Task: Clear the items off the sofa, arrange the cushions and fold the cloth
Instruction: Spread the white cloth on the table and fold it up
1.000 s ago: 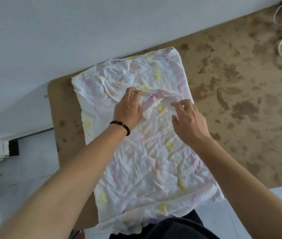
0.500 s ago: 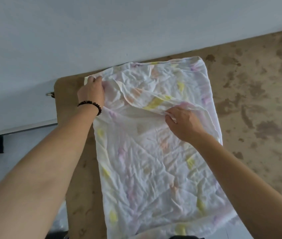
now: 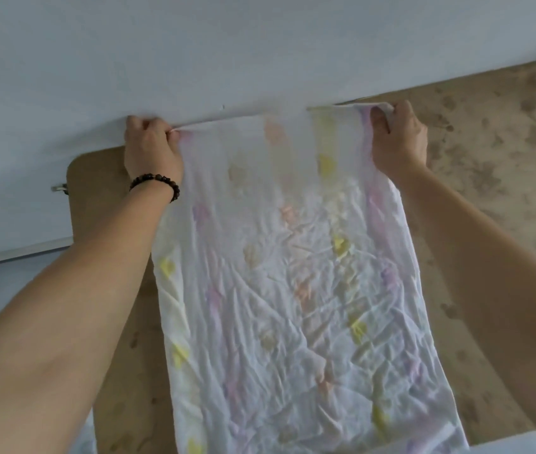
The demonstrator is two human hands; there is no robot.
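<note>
A thin white cloth (image 3: 292, 306) with faint yellow, pink and orange marks stretches from the bottom of the view up to the wall, over a brown mottled surface (image 3: 112, 322). My left hand (image 3: 151, 152), with a dark bead bracelet on its wrist, pinches the cloth's far left corner. My right hand (image 3: 397, 139) grips the far right corner. The far edge is pulled taut between both hands and lifted off the surface. No sofa or cushions are in view.
A pale blue-grey wall (image 3: 194, 54) fills the upper half. The brown surface continues to the right (image 3: 505, 158) with dark blotches. A small metal fitting (image 3: 60, 188) sticks out at the surface's left edge. A pale ledge (image 3: 14, 253) runs at the left.
Both hands moved from the middle of the cloth to its far corners, then raised and stretched the far edge. The fold across the middle is gone.
</note>
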